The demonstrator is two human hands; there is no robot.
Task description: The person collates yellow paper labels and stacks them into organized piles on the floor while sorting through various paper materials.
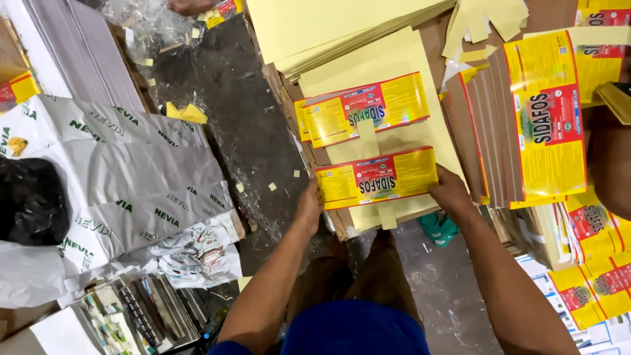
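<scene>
Left hand point(309, 207): closed on the left end of a bundle of yellow-and-red printed labels point(376, 177), fingers curled over its edge.

Right hand point(450, 192): closed on the right end of the same bundle, palm down, thumb side toward the labels.

Held label bundle: lies flat and slightly tilted on a pale yellow sheet point(388, 62), near the front edge of a low stack of cardboard point(279, 82). A pale yellow paper strip point(388, 215) runs across its middle and hangs out below it.

Second label bundle point(363, 108): same yellow-and-red print, banded with a like strip, lying on the same sheet just beyond the held one, apart from it.

Stack of pale yellow sheets point(309, 26): farther back, top centre, fanned at the edges.

Upright row of label stacks point(526, 125): right of the hands, brown cut edges showing, the top face yellow with a red panel.

More label stacks point(595, 263): lower right, lying at angles.

Loose pale yellow strips point(486, 20): heaped at top right.

White printed wrapping paper point(125, 177): spread on the left, green lettering on it, with a black bag point(29, 200) on its left part.

Concrete floor point(230, 98): dark, strewn with small yellow scraps and clear plastic film.

Another person's hand point(190, 6): at the top edge, only partly in view.

The wearer's knees and blue garment point(355, 329): bottom centre.
</scene>
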